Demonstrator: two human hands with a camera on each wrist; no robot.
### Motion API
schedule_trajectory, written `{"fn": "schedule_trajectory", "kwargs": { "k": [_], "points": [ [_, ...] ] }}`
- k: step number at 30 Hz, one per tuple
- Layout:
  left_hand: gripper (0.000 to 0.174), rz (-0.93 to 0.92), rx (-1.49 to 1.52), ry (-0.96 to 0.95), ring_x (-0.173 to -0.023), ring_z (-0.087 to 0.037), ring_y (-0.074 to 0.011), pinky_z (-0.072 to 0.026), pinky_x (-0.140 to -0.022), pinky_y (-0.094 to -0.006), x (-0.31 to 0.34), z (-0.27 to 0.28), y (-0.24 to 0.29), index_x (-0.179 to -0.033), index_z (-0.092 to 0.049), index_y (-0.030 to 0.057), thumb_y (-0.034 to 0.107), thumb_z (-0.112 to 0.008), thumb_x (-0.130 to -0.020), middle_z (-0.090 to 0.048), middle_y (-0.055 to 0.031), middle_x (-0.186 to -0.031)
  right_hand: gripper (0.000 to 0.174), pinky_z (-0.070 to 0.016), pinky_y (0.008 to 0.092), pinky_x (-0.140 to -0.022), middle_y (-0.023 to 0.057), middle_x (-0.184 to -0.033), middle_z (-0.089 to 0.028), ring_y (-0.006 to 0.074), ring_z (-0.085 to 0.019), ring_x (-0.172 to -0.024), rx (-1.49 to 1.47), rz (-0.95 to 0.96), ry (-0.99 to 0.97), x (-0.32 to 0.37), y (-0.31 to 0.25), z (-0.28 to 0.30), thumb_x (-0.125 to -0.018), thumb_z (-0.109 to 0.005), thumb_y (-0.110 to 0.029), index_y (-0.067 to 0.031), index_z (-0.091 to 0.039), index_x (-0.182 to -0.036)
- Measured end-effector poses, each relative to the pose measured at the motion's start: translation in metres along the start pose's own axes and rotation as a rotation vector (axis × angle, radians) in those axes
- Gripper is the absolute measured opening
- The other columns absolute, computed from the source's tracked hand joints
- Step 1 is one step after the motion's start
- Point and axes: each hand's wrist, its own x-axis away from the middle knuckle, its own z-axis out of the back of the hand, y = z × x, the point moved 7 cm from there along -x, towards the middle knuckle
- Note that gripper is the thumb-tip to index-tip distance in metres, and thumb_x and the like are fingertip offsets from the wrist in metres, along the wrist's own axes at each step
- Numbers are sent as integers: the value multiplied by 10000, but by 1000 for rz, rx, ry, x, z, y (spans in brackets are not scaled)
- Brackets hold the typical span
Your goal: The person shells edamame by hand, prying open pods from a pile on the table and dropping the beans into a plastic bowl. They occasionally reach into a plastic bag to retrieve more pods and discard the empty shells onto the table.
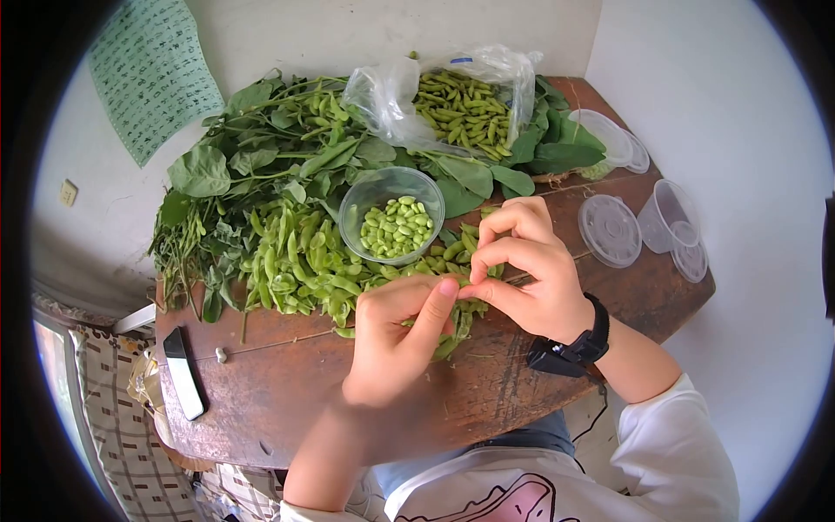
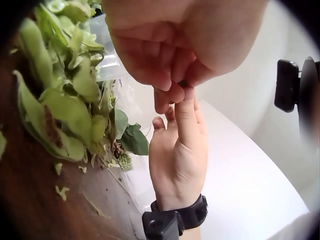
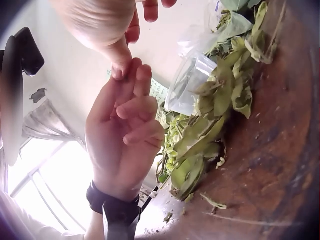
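Both hands meet in front of the clear bowl [image 1: 350, 217], which holds shelled green beans [image 1: 398, 228]. Thumb and fingers of the left hand [image 1: 398, 335] pinch one side of a small green piece, apparently a pod, mostly hidden by the fingertips. The right hand [image 1: 535, 274] pinches its other side, thumb tip against the left thumb. In the left wrist view the left hand [image 2: 185, 40] is above the right hand [image 2: 177, 155]; the right wrist view shows the right hand [image 3: 97, 27] over the left hand [image 3: 122, 125], whose other fingers are curled. Green pods [image 1: 300, 252] lie beside the bowl.
Leafy stalks [image 1: 261, 161] and a plastic bag [image 1: 387, 104] of pods [image 1: 461, 109] cover the table's back. Clear lids [image 1: 611, 230] and a tub [image 1: 663, 213] stand at the right. A phone [image 1: 183, 374] lies at the left on the wooden table [image 1: 287, 383].
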Motion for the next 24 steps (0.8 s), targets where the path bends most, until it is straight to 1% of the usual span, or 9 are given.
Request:
{"fn": "schedule_trajectory", "kwargs": {
  "k": [2, 6, 9, 11, 12, 15, 20, 22, 24],
  "points": [
    [333, -26, 43, -7, -487, -495, -64, -369, -458, -217, 2, -2, -4, -855, -711, -30, 201, -554, -1036, -634, -39, -657, 210, -396, 381, -854, 6, -968, -576, 257, -460, -974, 34, 27, 18, 0, -3, 1, -693, -852, -105, -118, -660, -779],
    [340, -6, 83, 3, -469, -492, -59, -357, -433, -208, 3, -4, -4, -860, -712, -32, 205, -549, -1039, -645, -45, -663, 217, -402, 391, -864, 8, -981, -587, 269, -465, -982, 56, 68, 26, 2, -3, -1, -683, -851, -104, -117, -663, -791],
    [347, 68, 150, -18, -466, -504, -61, -362, -419, -206, 5, -5, -8, -880, -716, -36, 220, -546, -1041, -654, -51, -674, 233, -409, 402, -878, 7, -987, -593, 281, -476, -988, 89, 92, 35, 4, -4, 0, -667, -855, -106, -121, -661, -795],
    [358, 247, 280, -12, -462, -515, -63, -375, -413, -205, 7, -9, -15, -895, -721, -34, 238, -542, -1044, -663, -57, -681, 257, -415, 411, -882, 6, -983, -592, 286, -485, -989, 138, 101, 28, 4, -5, -1, -645, -865, -117, -129, -657, -795],
    [358, 233, 276, 7, -462, -515, -63, -375, -413, -205, 6, -7, -13, -895, -721, -34, 238, -542, -1044, -663, -57, -681, 257, -415, 411, -882, 6, -983, -592, 286, -485, -989, 132, 125, 22, 3, -7, 0, -645, -865, -117, -129, -657, -795],
    [347, 315, 350, -65, -498, -509, -45, -388, -433, -192, 7, -9, -16, -995, -745, 1, 298, -570, -1032, -652, -34, -696, 286, -426, 416, -857, 8, -951, -599, 292, -509, -981, 163, 83, 59, 0, -7, 2, -617, -881, -122, -130, -651, -786],
    [317, 295, 332, -53, -532, -539, -47, -405, -434, -199, 6, -9, -19, -1046, -743, 12, 280, -574, -1028, -654, -30, -704, 275, -443, 380, -794, 29, -893, -612, 272, -528, -905, 177, 48, 94, -3, -11, 2, -615, -884, -89, -100, -675, -794],
    [349, 245, 310, -32, -502, -529, -42, -414, -447, -194, 5, -9, -14, -957, -726, 0, 296, -559, -1038, -653, -18, -677, 267, -444, 369, -780, 33, -880, -613, 267, -527, -897, 195, 47, 118, -3, -11, 4, -619, -883, -82, -95, -683, -794],
    [344, 240, 297, -27, -506, -531, -42, -416, -448, -194, 5, -8, -15, -965, -728, -2, 291, -562, -1036, -653, -16, -682, 252, -445, 361, -762, 38, -873, -613, 268, -523, -898, 193, 30, 102, -1, -9, 5, -624, -877, -64, -89, -690, -791]
  ]
}}
